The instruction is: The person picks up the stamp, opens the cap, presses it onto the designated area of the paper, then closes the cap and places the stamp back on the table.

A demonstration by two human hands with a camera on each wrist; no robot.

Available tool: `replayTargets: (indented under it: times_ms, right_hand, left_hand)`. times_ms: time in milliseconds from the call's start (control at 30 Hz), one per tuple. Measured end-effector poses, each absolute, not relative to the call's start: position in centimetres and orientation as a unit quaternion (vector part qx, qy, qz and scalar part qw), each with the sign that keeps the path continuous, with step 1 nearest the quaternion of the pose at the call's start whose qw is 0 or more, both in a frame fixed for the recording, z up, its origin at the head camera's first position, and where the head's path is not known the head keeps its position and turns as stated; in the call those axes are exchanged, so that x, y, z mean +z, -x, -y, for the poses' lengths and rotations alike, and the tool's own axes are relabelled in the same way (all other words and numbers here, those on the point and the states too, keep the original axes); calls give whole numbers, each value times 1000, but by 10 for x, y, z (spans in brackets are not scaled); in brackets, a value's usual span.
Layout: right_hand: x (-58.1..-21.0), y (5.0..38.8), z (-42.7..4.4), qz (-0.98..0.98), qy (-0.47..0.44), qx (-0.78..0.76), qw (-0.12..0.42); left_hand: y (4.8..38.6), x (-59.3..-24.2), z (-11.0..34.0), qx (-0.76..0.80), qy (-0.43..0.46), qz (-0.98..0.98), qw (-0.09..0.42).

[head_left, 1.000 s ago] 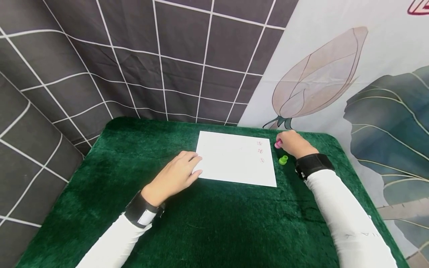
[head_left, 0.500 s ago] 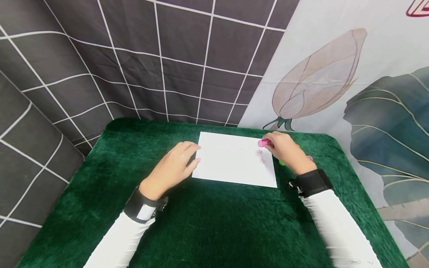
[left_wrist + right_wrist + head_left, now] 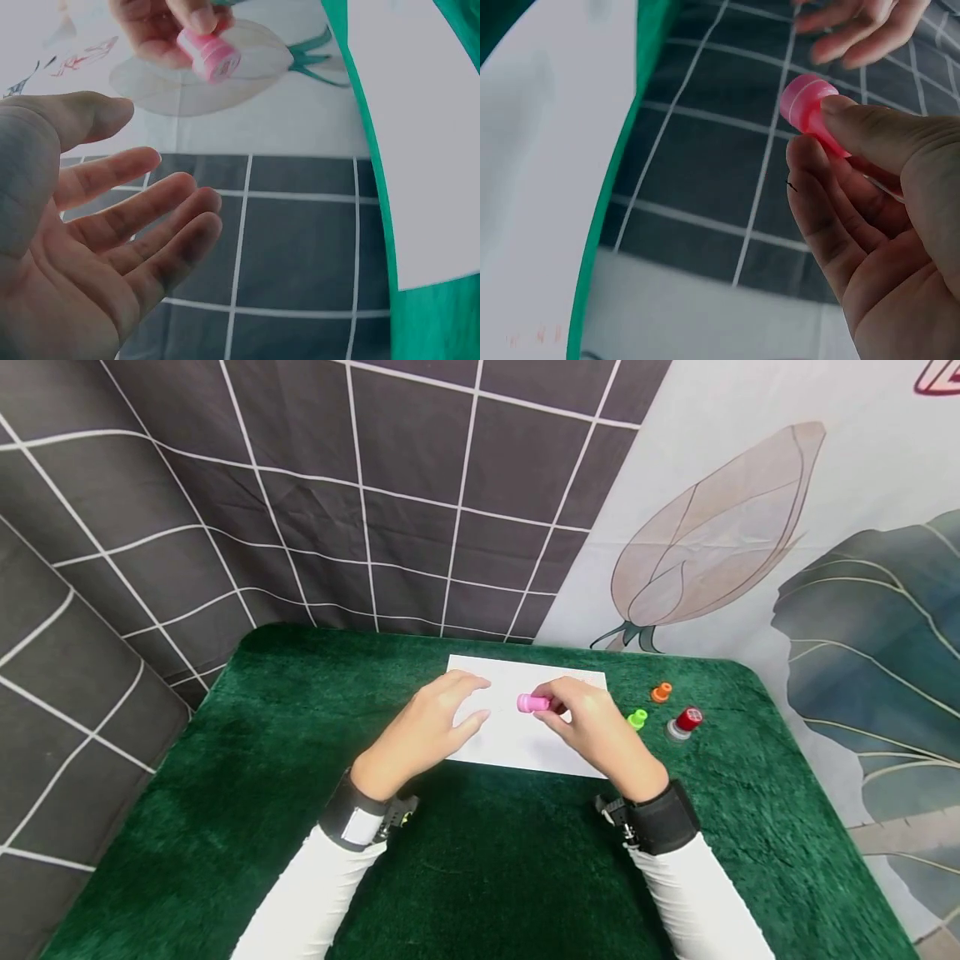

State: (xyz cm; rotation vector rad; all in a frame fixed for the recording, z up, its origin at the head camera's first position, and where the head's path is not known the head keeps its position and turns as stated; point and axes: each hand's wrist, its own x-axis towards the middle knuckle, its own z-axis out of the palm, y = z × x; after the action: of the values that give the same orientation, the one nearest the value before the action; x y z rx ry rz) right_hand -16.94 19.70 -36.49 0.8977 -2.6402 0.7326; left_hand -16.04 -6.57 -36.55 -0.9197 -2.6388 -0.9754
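Observation:
My right hand (image 3: 600, 735) pinches a pink stamp (image 3: 531, 703) by its narrow end, held above the white paper (image 3: 517, 747). In the right wrist view the thumb and fingertips close on the pink stamp (image 3: 807, 102), its wide end pointing away from the palm. Facing it, my left hand (image 3: 423, 727) hovers over the paper's left part, thumb and fingers spread, holding nothing. The left wrist view shows the left hand (image 3: 97, 217) empty, with the pink stamp (image 3: 214, 57) beyond it. Small red prints (image 3: 541, 334) mark the paper in the right wrist view.
Right of the paper on the green cloth (image 3: 495, 868) stand a green stamp (image 3: 637, 719), an orange stamp (image 3: 662, 692) and a red stamp (image 3: 690, 719) with a clear part beside it. Grey tiled fabric (image 3: 405, 518) and a patterned white cloth (image 3: 570, 577) hang behind.
The right hand has carried the pink stamp leftward from beside the paper to above its middle, uncovering the orange and red stamps. The left hand has moved right, over the paper.

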Motion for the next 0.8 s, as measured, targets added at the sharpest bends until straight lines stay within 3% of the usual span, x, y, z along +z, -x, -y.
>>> replayTargets:
  times_ms: [567,800]
  right_hand:
    - [-377,152,-175,851,-347,342,196]
    - [-381,152,-173,833,-368,351,218]
  left_hand:
    - [163,-382,58,-585,243,772,-54]
    - [161,-382,56,-634,231,736,-57]
